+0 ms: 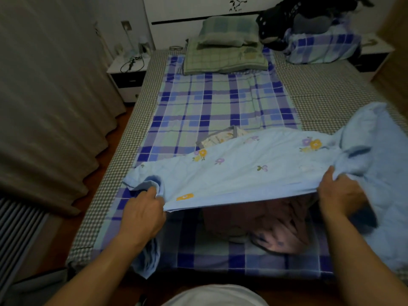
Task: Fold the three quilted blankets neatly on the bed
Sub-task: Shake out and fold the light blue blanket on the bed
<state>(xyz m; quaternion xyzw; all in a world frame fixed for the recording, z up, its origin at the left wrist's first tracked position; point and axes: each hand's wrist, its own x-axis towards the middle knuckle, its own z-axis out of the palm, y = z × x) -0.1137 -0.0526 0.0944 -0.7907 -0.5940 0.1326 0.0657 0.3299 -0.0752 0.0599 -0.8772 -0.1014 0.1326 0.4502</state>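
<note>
Head view, foot of the bed (331, 89). The left hand (141, 214) and the right hand (340, 193) each pinch the near hem of a light blue floral quilted blanket (254, 171), fingers curled round bunched cloth, so both grips are closed on the fabric. The hem runs taut between them, left to right across the bed, and is lifted clear of the plaid sheet (216, 107); this is the blanket's long axis as held. From the grips the body of the blanket lies forward, toward the headboard, and spreads further to the right, where a large bulk hangs past the right hand; a smaller loose corner hangs below the left wrist. A pink blanket (282, 230) lies crumpled on the sheet under the raised hem, nearer the right hand. A third, pale patterned piece (220, 135) shows just beyond the blue blanket's far edge. A judgement: the next fold likely carries the held hem forward, and the excess on the right needs evening first.
</note>
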